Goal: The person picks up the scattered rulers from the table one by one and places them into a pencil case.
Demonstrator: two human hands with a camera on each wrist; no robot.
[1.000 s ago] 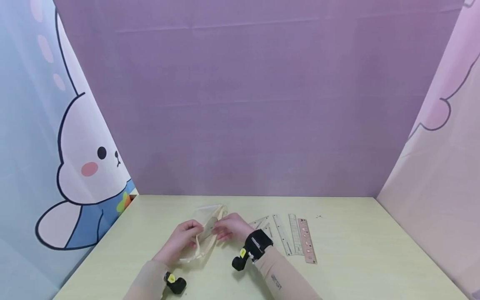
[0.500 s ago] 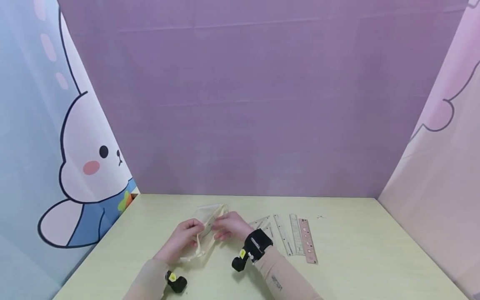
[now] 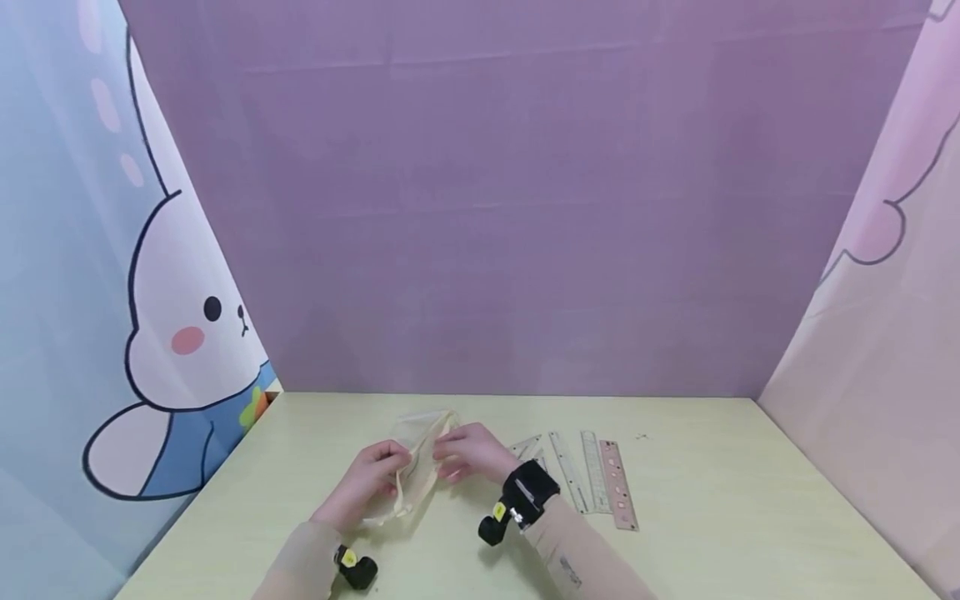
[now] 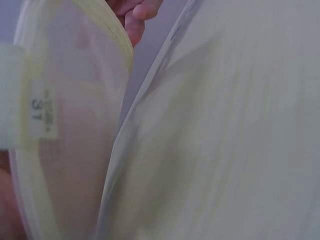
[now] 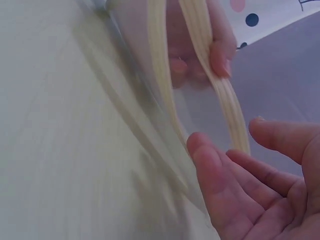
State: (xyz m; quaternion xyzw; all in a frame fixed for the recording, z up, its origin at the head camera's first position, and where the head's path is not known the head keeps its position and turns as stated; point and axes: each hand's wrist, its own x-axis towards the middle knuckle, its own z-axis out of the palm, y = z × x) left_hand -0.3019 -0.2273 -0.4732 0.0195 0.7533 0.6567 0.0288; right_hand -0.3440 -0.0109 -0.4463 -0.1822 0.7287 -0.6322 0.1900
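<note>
A translucent mesh pouch (image 3: 412, 428) with cream zipper edges stands open at its mouth, low over the table, left of the middle. My left hand (image 3: 366, 475) pinches its near edge; in the right wrist view the thumb lies over the cream zipper band (image 5: 227, 102). My right hand (image 3: 474, 454) is at the pouch's far edge. Seen from the right wrist, its thumb stands apart from the fingers (image 5: 210, 167), whose tips reach the zipper edge, with nothing held between them. A white label (image 4: 42, 110) marked 31 shows on the pouch in the left wrist view.
Right of the hands lie a triangular set square (image 3: 527, 446), a clear narrow ruler (image 3: 567, 472), a clear wider ruler (image 3: 595, 472) and a pink ruler (image 3: 618, 485). Small dark marks (image 3: 642, 436) sit farther right. A purple curtain (image 3: 510, 250) hangs behind the table (image 3: 735, 500).
A ruler-like strip at my right fingers has slipped down into the pouch and no longer shows. My right hand has loosened and drawn slightly right; the left keeps its pinch.
</note>
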